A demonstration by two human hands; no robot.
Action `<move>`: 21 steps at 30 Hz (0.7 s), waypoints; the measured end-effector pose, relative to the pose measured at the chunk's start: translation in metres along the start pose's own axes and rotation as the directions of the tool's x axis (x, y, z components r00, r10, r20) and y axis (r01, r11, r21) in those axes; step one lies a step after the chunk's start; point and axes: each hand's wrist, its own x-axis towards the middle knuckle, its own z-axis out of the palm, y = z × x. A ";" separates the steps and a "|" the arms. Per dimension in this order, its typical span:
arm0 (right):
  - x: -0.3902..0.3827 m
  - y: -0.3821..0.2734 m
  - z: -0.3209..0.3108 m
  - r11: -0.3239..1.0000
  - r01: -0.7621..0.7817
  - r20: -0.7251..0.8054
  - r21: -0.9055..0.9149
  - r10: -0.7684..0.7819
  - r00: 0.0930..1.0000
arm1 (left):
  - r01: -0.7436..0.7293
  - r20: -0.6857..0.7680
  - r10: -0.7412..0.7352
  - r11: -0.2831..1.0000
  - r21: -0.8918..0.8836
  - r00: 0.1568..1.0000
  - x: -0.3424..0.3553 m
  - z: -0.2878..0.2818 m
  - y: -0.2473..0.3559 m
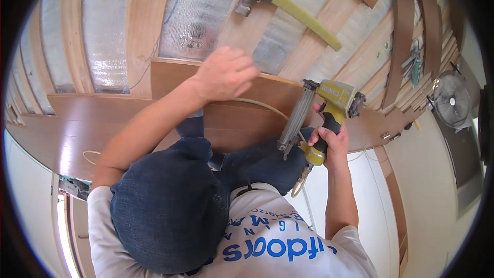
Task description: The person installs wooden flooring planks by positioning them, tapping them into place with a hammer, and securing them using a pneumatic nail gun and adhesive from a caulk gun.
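My right hand (332,141) grips the black handle of a yellow-green pneumatic nail gun (334,98), its long grey magazine slanting down on the left. An air hose joins the fitting at the handle's lower end. My left hand (226,73) is curled into a loose fist at the far edge of a brown floor plank (175,80), and nothing shows in it. Beyond both hands, a claw hammer (303,19) with a yellow handle and grey head lies across pale wooden battens (141,31).
Silvery foil sheeting (105,36) fills the gaps between battens. Laid brown planks (98,128) stretch beneath me, with the pale air hose running over them. Loose planks (401,36) lie at the far right near green-handled tools (415,67). A fan (452,100) stands by the right wall.
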 end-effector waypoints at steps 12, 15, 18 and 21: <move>0.018 -0.009 0.028 0.976 -0.184 0.098 -0.118 0.196 0.976 | 0.091 0.136 -0.070 0.983 -0.158 0.988 0.021 0.058 0.007; 0.024 -0.015 0.023 0.968 -0.217 0.131 -0.127 0.233 0.964 | 0.090 0.156 -0.072 0.990 -0.110 0.985 0.024 0.059 0.009; 0.027 -0.005 -0.001 0.950 -0.266 0.098 -0.160 0.284 0.954 | 0.081 0.120 -0.071 0.994 -0.076 0.990 0.022 0.058 0.009; 0.024 -0.011 -0.005 0.961 -0.247 0.092 -0.125 0.259 0.962 | 0.060 0.134 -0.050 0.996 -0.065 0.990 0.024 0.057 0.009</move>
